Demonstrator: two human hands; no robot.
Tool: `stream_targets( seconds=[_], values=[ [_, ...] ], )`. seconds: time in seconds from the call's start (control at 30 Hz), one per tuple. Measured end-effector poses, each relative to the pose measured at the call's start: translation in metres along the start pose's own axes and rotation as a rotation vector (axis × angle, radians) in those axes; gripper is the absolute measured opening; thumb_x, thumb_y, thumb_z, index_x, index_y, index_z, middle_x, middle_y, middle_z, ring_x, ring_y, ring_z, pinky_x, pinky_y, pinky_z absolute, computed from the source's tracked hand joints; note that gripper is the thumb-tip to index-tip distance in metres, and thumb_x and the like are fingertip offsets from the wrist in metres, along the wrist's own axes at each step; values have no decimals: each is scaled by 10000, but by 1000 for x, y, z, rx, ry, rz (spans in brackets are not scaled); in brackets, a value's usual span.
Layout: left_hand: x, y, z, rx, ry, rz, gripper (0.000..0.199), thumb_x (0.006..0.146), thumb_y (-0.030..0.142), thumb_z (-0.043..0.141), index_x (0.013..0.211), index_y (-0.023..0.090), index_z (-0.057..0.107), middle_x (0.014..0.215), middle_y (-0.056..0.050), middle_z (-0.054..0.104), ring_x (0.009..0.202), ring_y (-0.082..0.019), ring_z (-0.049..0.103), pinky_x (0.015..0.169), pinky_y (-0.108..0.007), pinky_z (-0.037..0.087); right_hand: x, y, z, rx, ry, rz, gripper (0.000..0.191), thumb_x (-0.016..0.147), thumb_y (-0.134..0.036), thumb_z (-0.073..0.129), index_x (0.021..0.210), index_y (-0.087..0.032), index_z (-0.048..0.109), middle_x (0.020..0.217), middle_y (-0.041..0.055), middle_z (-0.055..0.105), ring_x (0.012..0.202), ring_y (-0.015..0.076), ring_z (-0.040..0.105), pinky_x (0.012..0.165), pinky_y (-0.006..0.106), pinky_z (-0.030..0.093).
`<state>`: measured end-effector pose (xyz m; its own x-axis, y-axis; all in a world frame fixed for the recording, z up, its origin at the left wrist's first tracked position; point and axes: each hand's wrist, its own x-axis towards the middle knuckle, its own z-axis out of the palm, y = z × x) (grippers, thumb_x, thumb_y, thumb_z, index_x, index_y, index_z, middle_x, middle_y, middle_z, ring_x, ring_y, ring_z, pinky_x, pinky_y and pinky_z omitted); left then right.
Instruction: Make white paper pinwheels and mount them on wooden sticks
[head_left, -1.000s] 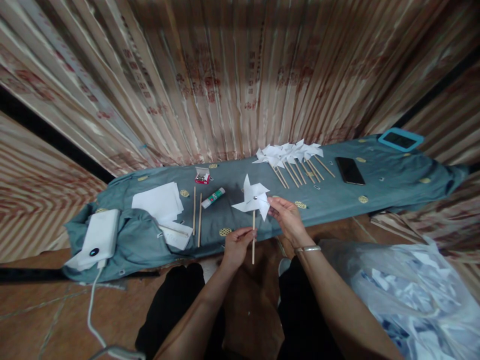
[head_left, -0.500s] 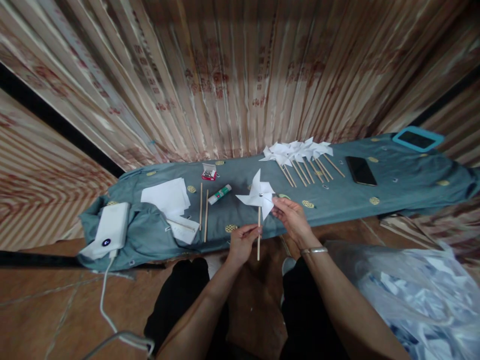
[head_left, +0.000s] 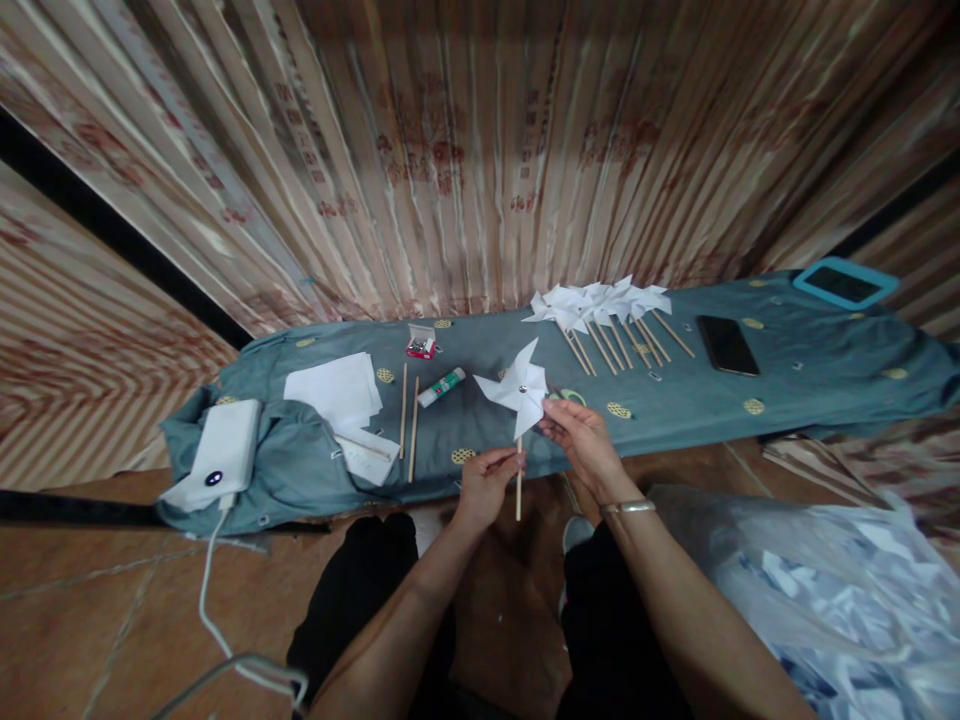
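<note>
A white paper pinwheel [head_left: 517,390] on a wooden stick is held upright over the near edge of the cloth-covered table [head_left: 675,400]. My left hand [head_left: 486,482] pinches its stick below the blades. With its fingertips, my right hand [head_left: 581,435] touches the lower right blade; whether it grips the paper firmly is hard to tell. Several finished-looking pinwheels [head_left: 600,303] lie in a row behind, their sticks pointing toward me. Left of my hands are a glue stick [head_left: 441,387], two loose sticks [head_left: 414,430] and a small red box of pins [head_left: 421,343].
White paper sheets [head_left: 334,390] and a white power bank [head_left: 223,450] with a cable lie at the left. A black phone [head_left: 727,345] and a blue-framed device [head_left: 845,283] lie right. A plastic bag [head_left: 832,590] stands on the floor, lower right.
The pinwheel's blades have turned slightly on the stick, the top blade now leaning right. My left hand keeps its pinch, and my right hand stays at the blade. The view has shifted slightly.
</note>
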<state>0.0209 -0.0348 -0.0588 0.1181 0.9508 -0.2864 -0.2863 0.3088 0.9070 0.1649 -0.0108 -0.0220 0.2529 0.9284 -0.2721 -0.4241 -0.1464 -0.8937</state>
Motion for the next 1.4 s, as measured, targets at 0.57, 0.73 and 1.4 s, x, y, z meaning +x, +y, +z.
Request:
stream_targets(
  seconds=[0.57, 0.73, 1.4],
  values=[
    [1, -1, 1, 3, 8, 1, 311, 507, 397, 836, 701, 165, 765, 647, -35, 723, 582, -145, 631, 634, -278, 528, -5, 2, 7, -59, -16, 9, 378, 425, -466, 887, 622, -192, 718, 591, -18, 671, 528, 64, 556, 525, 183, 429],
    [0, 0, 1, 6, 22, 0, 320, 486, 410, 843, 685, 171, 767, 633, -33, 722, 563, -138, 616, 599, -263, 511, -7, 1, 5, -192, -47, -66, 391, 487, -549, 840, 599, -197, 712, 596, 4, 684, 529, 84, 539, 529, 217, 414],
    [-4, -5, 2, 27, -25, -59, 318, 516, 382, 847, 708, 146, 756, 627, -33, 705, 575, -133, 611, 621, -266, 507, 10, -6, -23, -95, 42, -111, 399, 486, -512, 853, 735, -229, 720, 691, -13, 707, 632, 114, 609, 621, 241, 485]
  ],
)
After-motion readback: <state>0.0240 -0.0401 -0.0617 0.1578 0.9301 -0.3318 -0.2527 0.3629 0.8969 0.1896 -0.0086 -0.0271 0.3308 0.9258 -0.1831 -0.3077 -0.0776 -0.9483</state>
